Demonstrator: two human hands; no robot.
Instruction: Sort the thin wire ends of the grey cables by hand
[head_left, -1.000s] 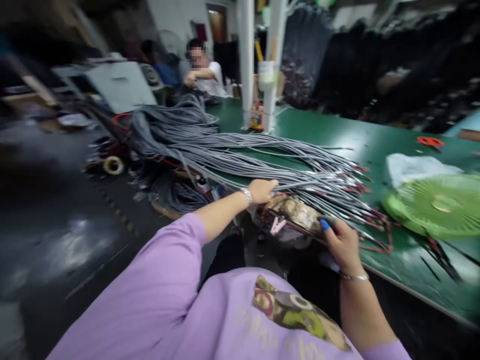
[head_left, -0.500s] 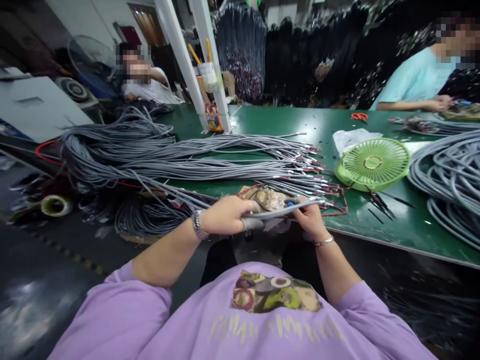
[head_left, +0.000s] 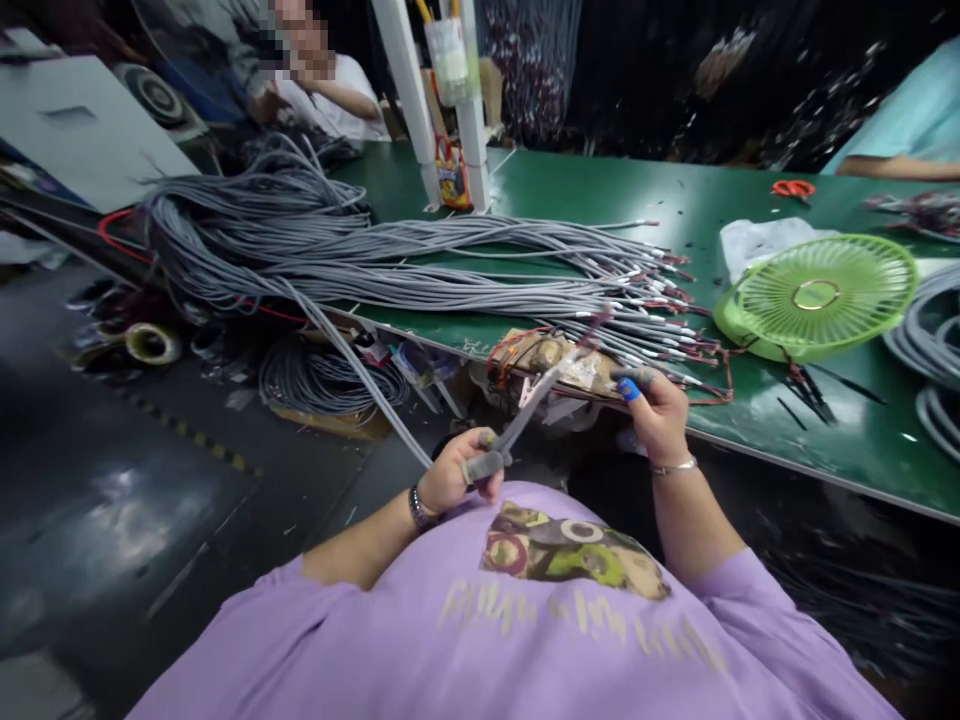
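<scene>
My left hand [head_left: 466, 468], with a grey covering on a finger, is closed around grey cables [head_left: 386, 405] near my belly. The cables run down from the pile at the left, and their blurred free ends point up and right past my fist. My right hand [head_left: 658, 412], blue wrapping on its thumb, is bent at the right end of a brown, tape-wrapped block [head_left: 551, 356] at the table's front edge. What its fingers pinch, if anything, is hidden. A pink clip [head_left: 526, 390] hangs at the block's front. Behind lies a long bundle of grey cables [head_left: 450, 285] with reddish wire ends.
A green fan [head_left: 817, 295] stands on the green table [head_left: 600, 185] at the right, with dark pliers-like tools [head_left: 810, 395] before it. Orange-handled scissors [head_left: 793, 188] lie farther back. White posts [head_left: 472, 150] rise behind the cables. Two other people sit across the table.
My left hand took grey cables from the bundle and drew them toward my body, tilting their ends up. My right hand stays by the tape-wrapped block. The view swung to the right, then dipped.
</scene>
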